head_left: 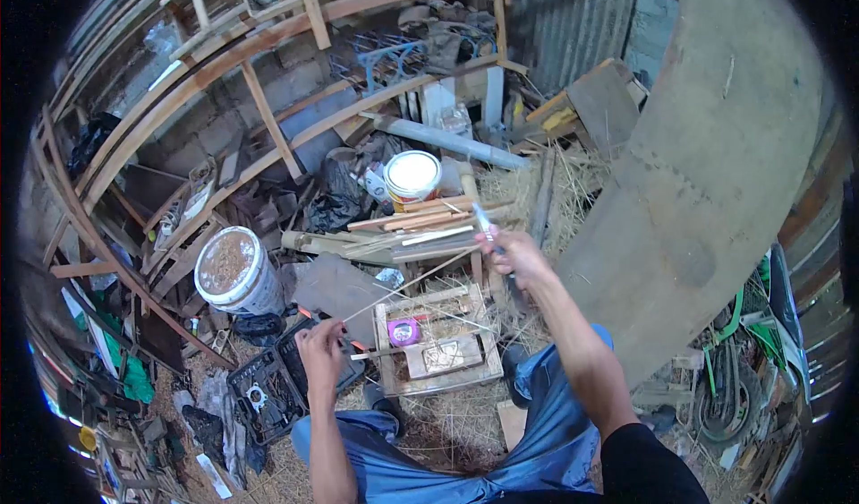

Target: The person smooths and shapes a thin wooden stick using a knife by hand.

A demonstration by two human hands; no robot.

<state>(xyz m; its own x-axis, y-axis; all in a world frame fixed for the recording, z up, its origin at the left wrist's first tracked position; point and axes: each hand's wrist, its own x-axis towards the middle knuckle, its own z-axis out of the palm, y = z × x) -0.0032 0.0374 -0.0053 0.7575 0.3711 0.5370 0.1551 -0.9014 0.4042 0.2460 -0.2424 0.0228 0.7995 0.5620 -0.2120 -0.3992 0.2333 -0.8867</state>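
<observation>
Above the small wooden crate [452, 386], a thin strip [412, 285] slants between the hands, the left grip [322, 347] pinched tight on its near end, seemingly to steady it. Over the crate's far right corner, the right grip [516, 255] is closed around a knife [482, 216], blade angled away from the body, probably for safety; I can't tell whether it clasps the strip too. A purple tape measure [403, 332] rests on the crate, presumably for handy reach.

The hands [517, 255] hold a thin strip [407, 287] and a knife [483, 217].
</observation>
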